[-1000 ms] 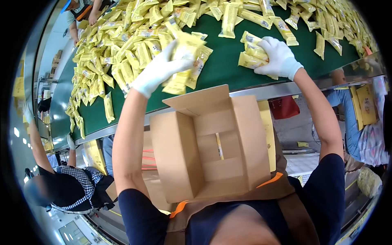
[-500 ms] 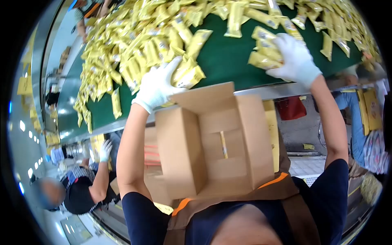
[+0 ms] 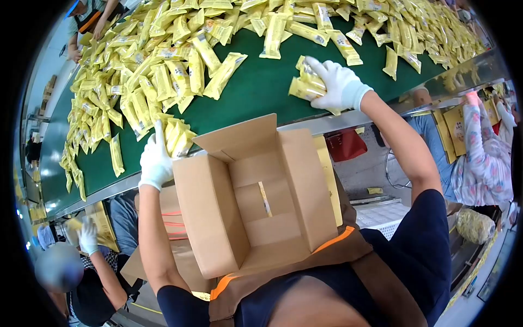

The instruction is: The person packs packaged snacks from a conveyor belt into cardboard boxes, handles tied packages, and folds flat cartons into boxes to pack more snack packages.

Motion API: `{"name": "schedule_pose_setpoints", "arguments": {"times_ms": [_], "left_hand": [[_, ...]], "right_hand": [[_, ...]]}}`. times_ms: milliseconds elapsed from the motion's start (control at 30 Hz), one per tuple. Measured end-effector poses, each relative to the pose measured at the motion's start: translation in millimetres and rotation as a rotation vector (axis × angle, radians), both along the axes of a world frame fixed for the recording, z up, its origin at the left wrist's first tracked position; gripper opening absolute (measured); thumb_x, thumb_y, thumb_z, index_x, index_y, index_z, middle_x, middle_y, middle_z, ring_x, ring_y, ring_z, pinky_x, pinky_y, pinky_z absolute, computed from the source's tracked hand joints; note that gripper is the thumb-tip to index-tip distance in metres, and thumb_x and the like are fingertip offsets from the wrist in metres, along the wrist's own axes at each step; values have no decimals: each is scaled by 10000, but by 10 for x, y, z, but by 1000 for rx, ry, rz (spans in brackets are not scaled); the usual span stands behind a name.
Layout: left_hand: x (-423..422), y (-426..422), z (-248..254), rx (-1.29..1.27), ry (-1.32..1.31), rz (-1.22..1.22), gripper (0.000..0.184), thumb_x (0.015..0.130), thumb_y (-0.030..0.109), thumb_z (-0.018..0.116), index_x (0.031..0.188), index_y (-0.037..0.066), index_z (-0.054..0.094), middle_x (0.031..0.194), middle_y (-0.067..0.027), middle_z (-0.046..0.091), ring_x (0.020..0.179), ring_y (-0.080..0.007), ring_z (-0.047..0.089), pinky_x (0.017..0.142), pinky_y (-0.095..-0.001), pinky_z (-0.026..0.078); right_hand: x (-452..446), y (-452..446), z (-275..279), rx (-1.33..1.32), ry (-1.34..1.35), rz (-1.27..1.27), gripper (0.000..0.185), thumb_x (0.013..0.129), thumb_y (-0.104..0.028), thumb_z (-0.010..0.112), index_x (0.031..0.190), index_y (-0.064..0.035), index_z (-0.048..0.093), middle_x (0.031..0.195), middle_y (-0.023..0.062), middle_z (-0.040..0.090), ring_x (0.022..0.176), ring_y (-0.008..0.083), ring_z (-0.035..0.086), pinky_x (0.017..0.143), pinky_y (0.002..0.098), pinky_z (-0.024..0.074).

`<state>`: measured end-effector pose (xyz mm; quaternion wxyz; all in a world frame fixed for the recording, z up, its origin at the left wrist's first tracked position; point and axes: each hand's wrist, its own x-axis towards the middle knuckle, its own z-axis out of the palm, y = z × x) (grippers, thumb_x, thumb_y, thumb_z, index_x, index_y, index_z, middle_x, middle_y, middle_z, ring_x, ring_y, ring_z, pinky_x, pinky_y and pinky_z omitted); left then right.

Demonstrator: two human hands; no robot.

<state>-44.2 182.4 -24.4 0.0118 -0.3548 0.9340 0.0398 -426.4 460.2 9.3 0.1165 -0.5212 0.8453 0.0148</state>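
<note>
The left hand (image 3: 156,163), in a white glove, has its fingers and thumb closed about a left bunch of yellow packets (image 3: 180,137), held at the near edge of the green surface (image 3: 261,95); the right hand (image 3: 339,88), also gloved, pinches a right bunch of yellow packets (image 3: 306,82) between thumb and fingers, over the same surface and just inside its metal rim (image 3: 327,124).

Between the two hands and nearer the body stands an open cardboard box (image 3: 308,185), its flaps raised, its far flap near the left hand; a thin pale strip (image 3: 265,199) shows at its bottom.

Beyond the left hand a large pile of packets (image 3: 158,76) spreads across the surface and past the right hand; one loose packet (image 3: 225,75) lies between the hands, farther out. Below the right hand, under the rim, is a red bag (image 3: 347,146); left of the left hand, a co-worker (image 3: 98,289) raises a gloved hand (image 3: 87,235).
</note>
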Motion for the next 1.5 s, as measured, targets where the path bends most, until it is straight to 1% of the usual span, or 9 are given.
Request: {"name": "schedule_pose_setpoints", "arguments": {"times_ms": [133,233,433,633,767,933,1067,1200,1500], "left_hand": [[-35,-206,-53,128,193,21,1117,644,368,750,1549,105,150,1254,-281,520,1109,-414,567,960,-439,469],[83,-215,194,568,841,260,924,765,326,712,1520,82,238,1335,-203,498,1184,-319,550,1005,-424,462],[111,615,1268,1492,1693,214,684,906,432,577,1477,122,360,1440,-85,465,1287,-280,480,1076,-477,392],[-207,1056,1227,1816,1757,137,748,846,565,563,1460,173,396,1455,-115,422,1324,-314,398,1093,-501,298],[-373,1214,1295,2110,1608,27,855,813,623,559,1487,141,348,1467,-180,368,1328,-341,358,1147,-517,213],[-142,1283,1216,1643,1046,-84,850,788,445,669,1483,85,336,1412,-168,457,1199,-318,511,1074,-428,387],[-370,1471,1339,324,65,-678,894,665,336,711,1463,106,381,1233,-190,559,1104,-358,594,942,-436,479],[-656,1618,738,108,-134,-802,940,639,405,756,1464,157,379,1159,-234,547,1043,-400,576,869,-449,489],[-872,2084,130,-110,-564,-677,869,809,416,660,1547,208,252,1337,-176,486,1122,-291,519,903,-419,423]], "right_hand": [[19,4,-48,-910,-1586,-433,645,897,-428,638,1392,-105,382,1190,125,598,1011,289,648,901,413,527],[213,-16,55,-1183,-2009,-407,551,923,-471,589,1298,-82,484,1100,135,630,971,316,665,847,470,561],[918,171,873,-1090,-1641,-258,584,939,-406,571,1340,2,455,1218,202,604,1044,323,655,897,438,550],[2011,-299,1686,411,-279,784,920,637,-481,776,1401,-82,453,1154,203,616,1079,372,610,939,406,484],[2044,-701,1141,846,-780,722,1097,666,-630,712,1522,-100,278,1393,298,459,1248,406,514,1042,426,410],[2340,-312,447,692,-534,651,1018,708,-606,675,1498,-71,322,1440,201,451,1316,328,470,980,472,451],[2624,171,91,303,-350,617,660,813,-388,649,1386,-120,459,1195,138,591,966,312,656,781,477,535],[2777,312,-275,207,-174,702,470,892,-247,535,1351,-149,515,1170,121,596,940,287,657,690,482,529],[2489,587,43,232,-296,867,412,844,-256,589,1232,-119,617,1270,194,557,1218,387,495,986,505,399]]}}
